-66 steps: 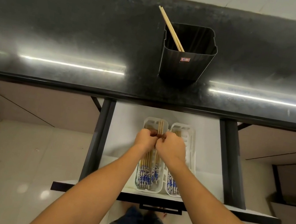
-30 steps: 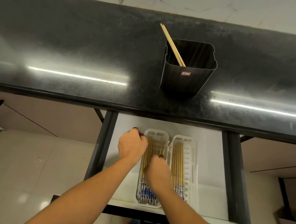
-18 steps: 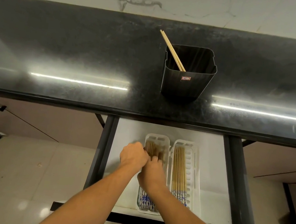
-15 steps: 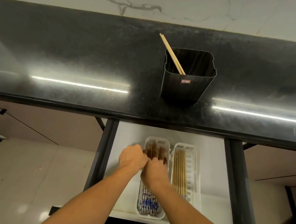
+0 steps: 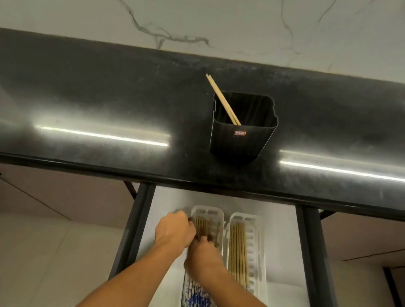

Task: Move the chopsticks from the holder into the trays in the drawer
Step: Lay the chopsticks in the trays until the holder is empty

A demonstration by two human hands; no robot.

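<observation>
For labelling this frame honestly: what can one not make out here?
Head view only:
- Fingertips of left hand and right hand: behind knuckles, grip unclear.
- Middle of tray chopsticks: under right hand.
- Lower ends of holder chopsticks: behind holder wall.
- Red label on holder: too small to read.

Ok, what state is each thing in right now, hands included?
Drawer: open.
Holder: upright on the counter, two chopsticks leaning inside.
Left tray: partly filled.
Right tray: partly filled, untouched.
Left hand: curled at the left tray's rim, grip hidden.
Right hand: on the left tray's sticks, grip unclear.
</observation>
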